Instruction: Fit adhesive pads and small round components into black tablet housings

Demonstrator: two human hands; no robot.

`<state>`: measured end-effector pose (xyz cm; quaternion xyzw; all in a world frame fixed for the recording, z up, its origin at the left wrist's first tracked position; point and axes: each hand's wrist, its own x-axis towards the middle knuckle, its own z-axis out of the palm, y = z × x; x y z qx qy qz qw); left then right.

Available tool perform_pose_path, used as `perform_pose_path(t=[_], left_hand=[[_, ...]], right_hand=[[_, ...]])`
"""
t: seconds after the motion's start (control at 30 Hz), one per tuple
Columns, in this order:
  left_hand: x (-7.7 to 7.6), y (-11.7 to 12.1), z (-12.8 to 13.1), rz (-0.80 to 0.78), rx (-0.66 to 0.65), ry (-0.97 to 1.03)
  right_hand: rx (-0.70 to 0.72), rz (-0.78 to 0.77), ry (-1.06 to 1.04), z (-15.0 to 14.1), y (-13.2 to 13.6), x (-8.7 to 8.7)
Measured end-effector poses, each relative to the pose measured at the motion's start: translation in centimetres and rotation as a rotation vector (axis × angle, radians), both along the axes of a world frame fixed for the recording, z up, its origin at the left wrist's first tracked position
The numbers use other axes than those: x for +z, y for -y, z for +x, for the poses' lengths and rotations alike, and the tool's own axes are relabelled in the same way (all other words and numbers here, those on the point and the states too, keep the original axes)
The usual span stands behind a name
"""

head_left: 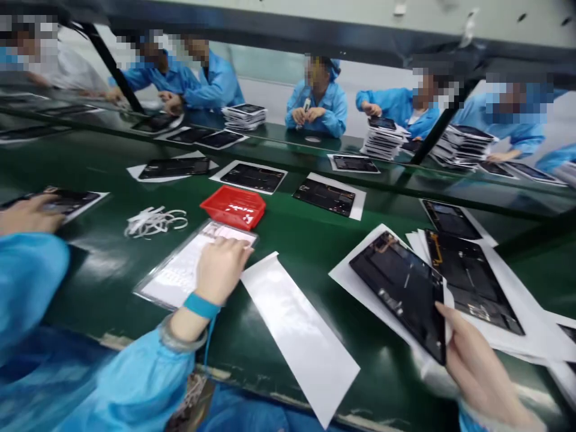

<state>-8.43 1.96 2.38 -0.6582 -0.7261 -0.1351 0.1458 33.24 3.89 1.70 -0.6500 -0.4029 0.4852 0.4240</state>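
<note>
My right hand point(472, 354) grips the near edge of a black tablet panel point(400, 282) with a white paper sheet point(364, 300) beneath it. The panel is tilted above the bench, beside a stack of similar panels point(472, 282). My left hand point(222, 267), with a blue wrist strap, rests over a plastic-sleeved printed sheet point(173, 273). Its fingers are curled and the fingertips are hidden, so I cannot tell what they hold. Just beyond it sits a red plastic bin point(234, 207) holding small white pieces. Between my hands lies a long white strip of paper point(301, 336).
A co-worker's hand point(33, 213) touches another panel at far left. Curled white strips point(155, 222) lie near the bin. Several panels on paper, such as one panel point(326, 195), lie along the green bench point(180, 168). Across it, people in blue work by stacks point(384, 138). An overhead beam point(288, 36) crosses above.
</note>
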Motion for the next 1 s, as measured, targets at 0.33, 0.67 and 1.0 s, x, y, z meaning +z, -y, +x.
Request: perform_pose_path(t=[0.33, 0.67, 1.0], left_hand=[[-2.3, 3.1, 4.4, -0.295, -0.165, 0.111], [-3.5, 6.0, 2.9, -0.255, -0.159, 0.989], [-3.1, 5.1, 4.1, -0.137, -0.133, 1.203]], right_hand=[[0.148, -0.401, 0.151, 2.6, 6.0, -3.2], [0.677, 0.321, 0.613, -7.1, 0.4, 3.9], [1.071, 0.707, 0.755, -20.5, -2.4, 0.0]])
